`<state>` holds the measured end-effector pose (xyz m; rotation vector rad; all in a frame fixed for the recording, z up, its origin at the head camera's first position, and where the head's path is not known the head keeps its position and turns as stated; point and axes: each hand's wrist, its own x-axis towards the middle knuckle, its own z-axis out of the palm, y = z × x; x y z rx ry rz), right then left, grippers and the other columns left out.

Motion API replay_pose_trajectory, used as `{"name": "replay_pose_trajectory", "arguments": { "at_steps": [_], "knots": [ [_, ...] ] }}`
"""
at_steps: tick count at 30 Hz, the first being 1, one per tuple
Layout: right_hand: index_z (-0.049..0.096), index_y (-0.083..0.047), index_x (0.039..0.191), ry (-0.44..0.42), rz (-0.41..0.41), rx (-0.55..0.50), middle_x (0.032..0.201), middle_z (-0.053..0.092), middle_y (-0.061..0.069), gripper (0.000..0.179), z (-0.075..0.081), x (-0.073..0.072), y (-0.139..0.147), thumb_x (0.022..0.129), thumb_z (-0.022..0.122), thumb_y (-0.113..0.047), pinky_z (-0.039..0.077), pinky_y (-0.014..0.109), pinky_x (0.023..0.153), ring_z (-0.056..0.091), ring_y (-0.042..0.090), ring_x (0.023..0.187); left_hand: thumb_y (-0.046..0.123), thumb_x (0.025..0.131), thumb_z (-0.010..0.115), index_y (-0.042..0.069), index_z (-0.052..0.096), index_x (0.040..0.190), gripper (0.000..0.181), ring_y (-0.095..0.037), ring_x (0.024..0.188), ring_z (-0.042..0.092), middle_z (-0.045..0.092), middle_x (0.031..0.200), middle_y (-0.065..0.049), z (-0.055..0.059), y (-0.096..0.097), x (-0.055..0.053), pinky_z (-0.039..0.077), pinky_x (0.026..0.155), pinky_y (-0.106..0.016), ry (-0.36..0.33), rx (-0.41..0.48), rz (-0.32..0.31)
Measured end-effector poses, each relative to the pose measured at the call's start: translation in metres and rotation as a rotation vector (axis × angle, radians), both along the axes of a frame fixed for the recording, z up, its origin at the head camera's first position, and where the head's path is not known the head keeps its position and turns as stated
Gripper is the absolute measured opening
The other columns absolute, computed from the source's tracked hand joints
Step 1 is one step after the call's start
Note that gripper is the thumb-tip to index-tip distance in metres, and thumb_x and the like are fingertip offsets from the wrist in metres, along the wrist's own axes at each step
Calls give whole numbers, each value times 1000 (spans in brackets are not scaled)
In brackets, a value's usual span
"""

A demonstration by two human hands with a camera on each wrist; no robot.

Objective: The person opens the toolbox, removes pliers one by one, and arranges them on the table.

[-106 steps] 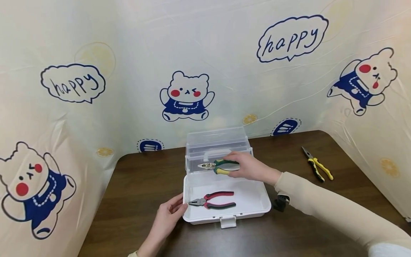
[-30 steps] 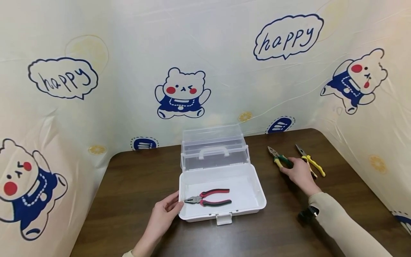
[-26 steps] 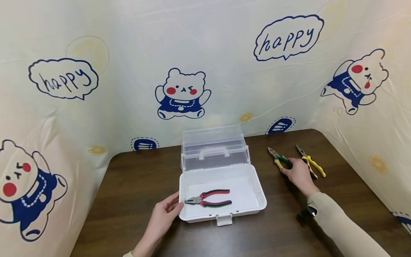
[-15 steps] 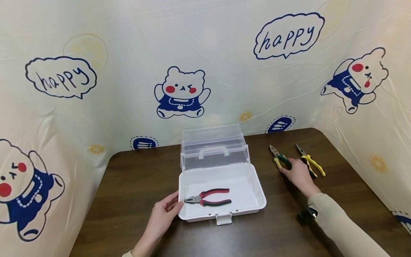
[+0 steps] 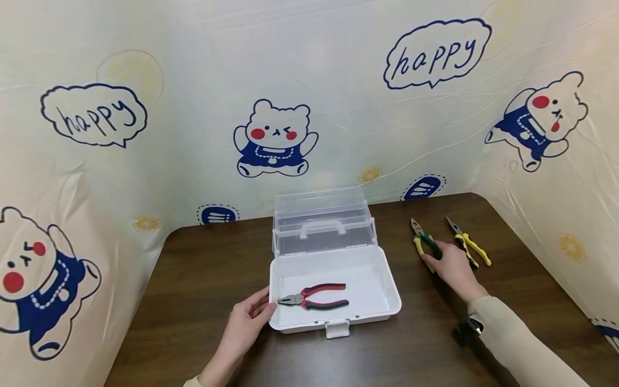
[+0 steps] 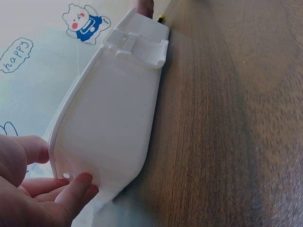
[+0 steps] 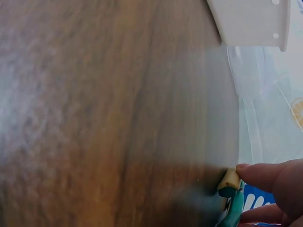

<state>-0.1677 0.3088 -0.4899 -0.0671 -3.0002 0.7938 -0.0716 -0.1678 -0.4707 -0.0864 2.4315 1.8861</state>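
Right of the white box [image 5: 369,279], green-and-yellow pliers [image 5: 425,239] are being pinched by the right hand [image 5: 454,269], the box's left rim [image 5: 272,275] by the left hand [image 5: 245,325]; even pressure is being advised

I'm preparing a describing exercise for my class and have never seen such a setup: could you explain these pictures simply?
There is no machine here, just a person's bare left hand and right hand. The widest picture is taken from the person's head, looking forward and down; the two close ones are taken from the wrists, each facing that hand's work. On the brown wooden table stands an open white plastic toolbox with a transparent lid; metal pliers with red-and-black handles lie inside. To its right lie long-nosed metal pliers with yellow-and-black handles. The left hand pinches the toolbox's left edge; the right hand grips metal pliers with green-and-yellow handles.
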Motion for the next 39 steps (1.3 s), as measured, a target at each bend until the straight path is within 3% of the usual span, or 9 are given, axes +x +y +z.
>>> {"name": "replay_pose_trajectory", "arguments": {
  "at_steps": [5,15,21,23,29,39],
  "knots": [
    [56,19,134,-30,-4,1,127,61,41,60,4,-1,2,98,71,-27,50,64,92,62,52,109,-2,96,71,-9,62,137,42,-38,117,69,67,131,-27,0,-1,1,55,88,-22,7,5,-5],
    [61,15,128,-39,35,-33,115,69,33,52,22,0,8,101,68,-29,57,59,85,65,33,86,-1,97,71,-11,61,137,43,-36,117,69,67,131,-28,-2,-2,3,55,87,-20,21,21,-16],
    [65,12,125,-18,68,-32,102,72,23,47,34,2,4,100,68,-27,55,38,65,60,24,74,-1,96,71,-10,62,137,43,-35,116,69,68,130,-27,-1,-2,3,56,86,-20,21,23,-12],
    [66,11,126,-12,83,-35,103,73,23,46,38,3,1,100,68,-27,54,36,64,60,24,75,-1,96,71,-10,62,137,43,-36,116,69,68,129,-28,-1,-2,3,56,86,-21,23,23,-12],
    [68,9,125,40,143,-35,113,73,26,43,55,11,-16,99,71,-25,60,53,81,71,35,94,-2,96,71,-9,63,137,42,-36,116,69,68,129,-27,-2,-3,1,55,87,-20,14,15,-5],
    [70,4,125,105,247,-71,114,72,22,41,83,26,-48,96,77,-24,60,52,85,71,37,100,-3,96,70,-10,62,136,42,-37,116,69,68,129,-27,-2,-3,-1,56,87,-22,7,16,-11]
  ]
}}
